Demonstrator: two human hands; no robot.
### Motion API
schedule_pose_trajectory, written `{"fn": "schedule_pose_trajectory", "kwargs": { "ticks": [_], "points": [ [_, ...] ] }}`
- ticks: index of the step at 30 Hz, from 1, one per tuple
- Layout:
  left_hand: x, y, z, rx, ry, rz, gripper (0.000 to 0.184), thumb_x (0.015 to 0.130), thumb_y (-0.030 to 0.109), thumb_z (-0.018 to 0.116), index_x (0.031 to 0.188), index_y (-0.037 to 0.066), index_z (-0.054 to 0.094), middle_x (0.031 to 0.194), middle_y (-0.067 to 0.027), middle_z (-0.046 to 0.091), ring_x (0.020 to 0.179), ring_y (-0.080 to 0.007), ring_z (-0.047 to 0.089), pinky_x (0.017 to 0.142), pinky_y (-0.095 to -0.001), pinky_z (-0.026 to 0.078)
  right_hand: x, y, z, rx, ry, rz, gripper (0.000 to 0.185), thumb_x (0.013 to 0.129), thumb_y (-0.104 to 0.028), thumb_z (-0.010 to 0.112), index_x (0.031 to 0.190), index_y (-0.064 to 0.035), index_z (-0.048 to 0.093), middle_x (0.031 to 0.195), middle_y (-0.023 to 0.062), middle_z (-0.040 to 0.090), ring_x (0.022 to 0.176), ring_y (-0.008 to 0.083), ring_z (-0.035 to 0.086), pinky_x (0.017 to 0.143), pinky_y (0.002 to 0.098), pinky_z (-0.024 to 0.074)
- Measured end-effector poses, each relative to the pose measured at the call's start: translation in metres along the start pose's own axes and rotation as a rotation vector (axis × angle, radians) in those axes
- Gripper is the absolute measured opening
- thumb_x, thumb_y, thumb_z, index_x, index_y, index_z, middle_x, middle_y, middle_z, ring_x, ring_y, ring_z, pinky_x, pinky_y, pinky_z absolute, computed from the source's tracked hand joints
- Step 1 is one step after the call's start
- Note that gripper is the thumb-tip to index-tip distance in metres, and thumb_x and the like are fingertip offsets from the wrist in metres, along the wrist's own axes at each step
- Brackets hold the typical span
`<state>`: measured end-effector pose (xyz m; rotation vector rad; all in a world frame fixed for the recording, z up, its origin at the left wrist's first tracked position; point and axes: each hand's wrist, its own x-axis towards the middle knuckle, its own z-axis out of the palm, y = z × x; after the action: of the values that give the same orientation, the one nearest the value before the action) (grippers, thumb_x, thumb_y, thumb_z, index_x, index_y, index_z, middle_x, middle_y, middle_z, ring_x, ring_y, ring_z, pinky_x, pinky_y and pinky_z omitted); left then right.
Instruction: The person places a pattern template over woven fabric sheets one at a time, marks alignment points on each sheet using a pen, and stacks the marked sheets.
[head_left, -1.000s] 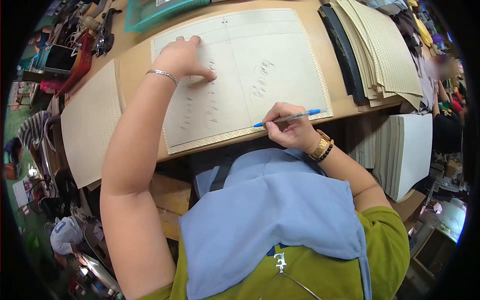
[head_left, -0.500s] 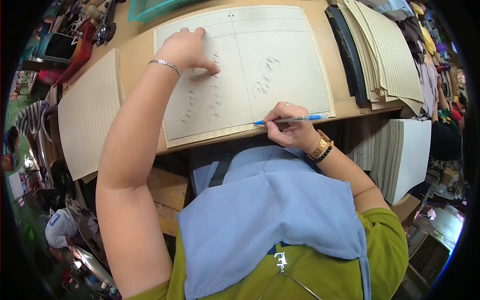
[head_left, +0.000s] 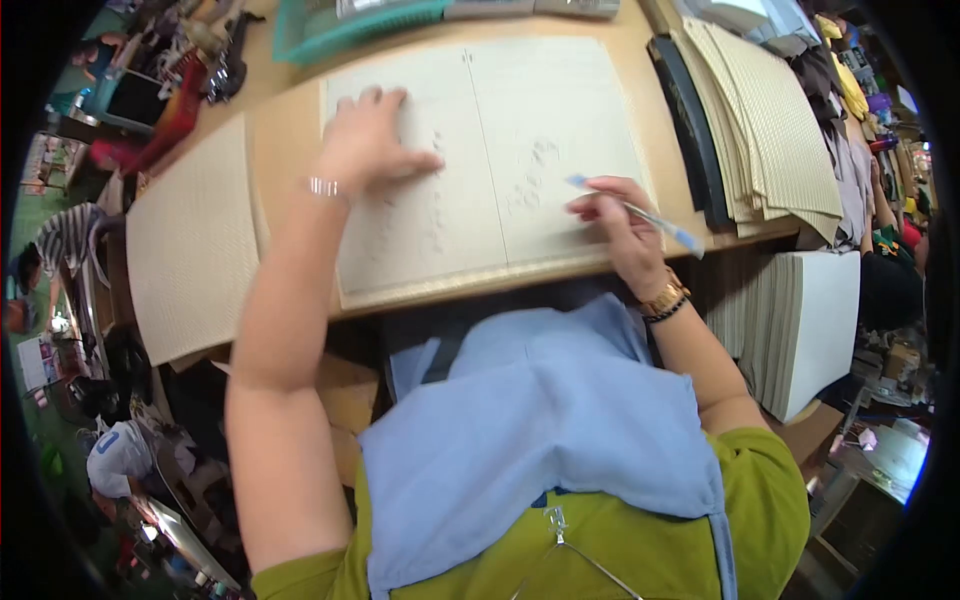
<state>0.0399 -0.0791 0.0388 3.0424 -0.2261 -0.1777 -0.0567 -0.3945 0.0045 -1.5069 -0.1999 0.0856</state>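
Note:
A pale card template (head_left: 555, 90) with handwriting and a line drawn across it lies over a cream textured sheet (head_left: 400, 293), whose edge shows along the front. My left hand (head_left: 372, 140) rests on the left half of the template, fingers and thumb spread. Over the right half is my right hand (head_left: 625, 228), its fingers closed around a blue-and-clear pen (head_left: 686, 238). The pen is tilted, its blue tip pointing up and left; motion blurs it, and I cannot tell whether the tip touches the card.
Another cream textured sheet (head_left: 190, 240) overhangs the table at left. To the right stand a dark folder-like slab (head_left: 688, 130) and a pile of textured sheets (head_left: 790, 140). A teal tray (head_left: 290, 40) is at the back. Stacked boards (head_left: 815, 320) sit below the table's right end.
My right hand has lifted the pen from the template's front edge and moved up and right. My left hand stays spread on the card. The whole view has shifted slightly.

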Motion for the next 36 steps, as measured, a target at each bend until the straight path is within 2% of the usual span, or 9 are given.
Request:
{"fn": "schedule_pose_trajectory", "kwargs": {
  "ticks": [4,8,11,13,17,20,23,26,36],
  "points": [
    [-0.044,-0.024,0.026,-0.215,0.236,-0.232,0.092,0.075,0.059,0.072,0.145,0.008,0.040,0.151,-0.0215,0.036,0.139,-0.0382,0.034,0.113,-0.0544,0.026,0.017,0.003,-0.057,-0.813,0.110,-0.329,0.023,0.086,-0.008,0.070,0.107,-0.0018,0.065,0.100,0.0115,0.071,0.097,0.0252,0.065,0.087,0.0350,0.0516],
    [-0.074,-0.035,0.046,-0.287,0.242,-0.298,0.077,0.087,0.048,0.065,0.145,0.005,0.039,0.152,-0.0206,0.034,0.144,-0.0340,0.026,0.115,-0.0558,0.020,0.012,0.000,-0.062,-1.014,0.081,-0.336,0.036,0.075,-0.012,0.078,0.108,-0.0048,0.067,0.116,0.0157,0.068,0.105,0.0314,0.063,0.089,0.0394,0.0514],
    [-0.077,-0.030,0.042,-0.365,0.243,-0.274,0.073,0.090,0.039,0.064,0.146,0.001,0.037,0.152,-0.0183,0.035,0.144,-0.0307,0.027,0.116,-0.0492,0.022,0.012,0.004,-0.056,-0.978,0.105,-0.274,0.034,0.075,-0.020,0.079,0.105,-0.0089,0.069,0.118,0.0132,0.068,0.111,0.0275,0.061,0.094,0.0427,0.0441],
    [-0.069,-0.042,0.055,-0.857,0.339,-0.249,0.066,0.093,0.029,0.062,0.146,-0.001,0.036,0.150,-0.0173,0.038,0.141,-0.0280,0.033,0.115,-0.0432,0.026,0.011,0.002,-0.051,-1.038,0.094,-0.248,0.029,0.078,-0.024,0.076,0.104,-0.0114,0.069,0.113,0.0110,0.070,0.114,0.0241,0.059,0.098,0.0433,0.0367],
    [-0.069,-0.060,0.045,-1.601,0.434,-0.362,0.058,0.095,0.011,0.058,0.147,-0.002,0.034,0.144,-0.0165,0.045,0.131,-0.0237,0.045,0.111,-0.0336,0.034,0.014,-0.009,-0.053,-1.003,0.074,-0.259,0.026,0.082,-0.021,0.073,0.105,-0.0092,0.068,0.106,0.0112,0.071,0.104,0.0269,0.062,0.090,0.0408,0.0437],
    [-0.091,-0.057,0.017,-1.805,0.334,-0.411,0.053,0.095,0.007,0.056,0.144,-0.001,0.038,0.140,-0.0155,0.049,0.126,-0.0239,0.050,0.109,-0.0355,0.037,0.023,0.008,-0.065,-0.833,0.174,-0.243,0.025,0.084,-0.019,0.071,0.106,-0.0069,0.068,0.097,0.0125,0.070,0.092,0.0286,0.063,0.081,0.0392,0.0483],
    [-0.109,-0.080,0.047,-1.724,0.298,-0.305,0.045,0.098,0.009,0.052,0.140,-0.001,0.041,0.140,-0.0129,0.048,0.127,-0.0230,0.049,0.108,-0.0366,0.039,0.030,0.030,-0.073,-0.775,0.421,-0.223,0.027,0.083,-0.023,0.074,0.103,-0.0048,0.068,0.081,0.0148,0.064,0.079,0.0284,0.062,0.073,0.0386,0.0502],
    [-0.134,-0.068,0.040,-1.861,0.580,-0.201,0.040,0.100,0.014,0.048,0.137,0.002,0.043,0.140,-0.0107,0.049,0.128,-0.0243,0.048,0.107,-0.0391,0.040,0.032,0.003,-0.051,-0.913,0.380,-0.191,0.033,0.079,-0.028,0.078,0.100,-0.0044,0.067,0.078,0.0138,0.062,0.078,0.0279,0.062,0.072,0.0372,0.0498],
    [-0.195,-0.111,0.033,-2.300,0.635,0.002,0.047,0.102,0.034,0.044,0.138,0.005,0.047,0.141,-0.0103,0.050,0.129,-0.0286,0.046,0.110,-0.0468,0.036,0.037,-0.009,-0.026,-1.150,0.221,-0.238,0.058,0.069,-0.040,0.083,0.113,-0.0085,0.062,0.101,0.0123,0.068,0.095,0.0305,0.062,0.083,0.0421,0.0500]
  ]
}}
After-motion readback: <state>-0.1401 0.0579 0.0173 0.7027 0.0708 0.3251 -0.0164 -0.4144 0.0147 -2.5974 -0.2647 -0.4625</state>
